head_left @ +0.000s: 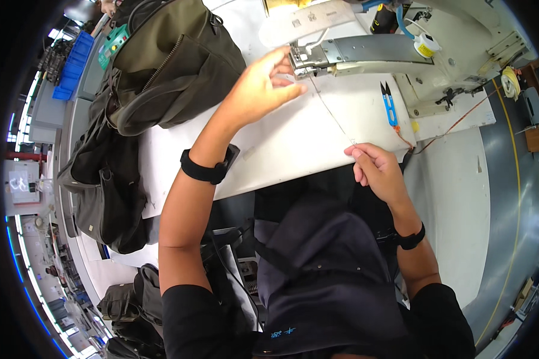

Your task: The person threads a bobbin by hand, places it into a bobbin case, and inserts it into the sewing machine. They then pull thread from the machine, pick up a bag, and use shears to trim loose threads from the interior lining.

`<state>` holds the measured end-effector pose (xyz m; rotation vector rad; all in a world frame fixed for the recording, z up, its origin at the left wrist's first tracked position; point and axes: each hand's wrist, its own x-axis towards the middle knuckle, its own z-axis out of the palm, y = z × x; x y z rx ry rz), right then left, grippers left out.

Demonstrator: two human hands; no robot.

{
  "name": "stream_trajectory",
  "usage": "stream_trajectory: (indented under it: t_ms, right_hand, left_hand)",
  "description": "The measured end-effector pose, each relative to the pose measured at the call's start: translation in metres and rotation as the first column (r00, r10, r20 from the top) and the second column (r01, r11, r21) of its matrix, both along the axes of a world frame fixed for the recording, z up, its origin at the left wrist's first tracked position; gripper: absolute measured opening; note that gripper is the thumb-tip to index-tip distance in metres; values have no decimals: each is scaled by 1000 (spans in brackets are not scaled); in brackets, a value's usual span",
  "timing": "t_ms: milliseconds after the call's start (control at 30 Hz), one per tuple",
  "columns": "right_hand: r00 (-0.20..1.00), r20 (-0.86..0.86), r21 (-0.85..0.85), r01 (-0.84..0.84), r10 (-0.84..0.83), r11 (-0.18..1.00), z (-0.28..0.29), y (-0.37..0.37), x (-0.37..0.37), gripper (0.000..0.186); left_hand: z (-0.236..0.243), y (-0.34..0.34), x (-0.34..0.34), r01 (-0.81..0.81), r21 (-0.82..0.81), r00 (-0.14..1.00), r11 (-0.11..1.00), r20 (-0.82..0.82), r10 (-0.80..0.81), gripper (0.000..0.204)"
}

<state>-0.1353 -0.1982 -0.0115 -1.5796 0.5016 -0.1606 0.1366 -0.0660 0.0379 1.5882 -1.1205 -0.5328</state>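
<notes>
My left hand (260, 87) reaches up to the metal end of the sewing machine's narrow arm (374, 49). Its fingertips touch or nearly touch the metal parts there, and the thumb stands apart from the bent fingers. A thin thread (329, 110) runs slantwise from that metal end down to my right hand (377, 172). Between thumb and forefinger, the right hand pinches the thread's lower end, just over the table's front edge. Blue-handled thread snips (390, 107) lie on the white table (263, 152), up and to the right of this hand.
A dark olive bag (179, 72) stands on the table at left, with another dark bag (108, 197) nearer me. More dark bags (132, 305) are heaped at lower left. The machine body (461, 42) fills the upper right. A blue crate (73, 66) stands far left.
</notes>
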Motion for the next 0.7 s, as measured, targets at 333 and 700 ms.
stream_trajectory:
  t_ms: [333, 700]
  right_hand:
    - [1000, 7, -15, -3, 3, 1000, -3, 1, -1, 26]
    - [990, -43, -165, -136, 131, 977, -5, 15, -33, 23]
  left_hand:
    - [-1, -85, -7, -486, -49, 306, 873, -945, 117, 42]
    - [-1, 46, -65, -124, 122, 795, 985, -582, 172, 27]
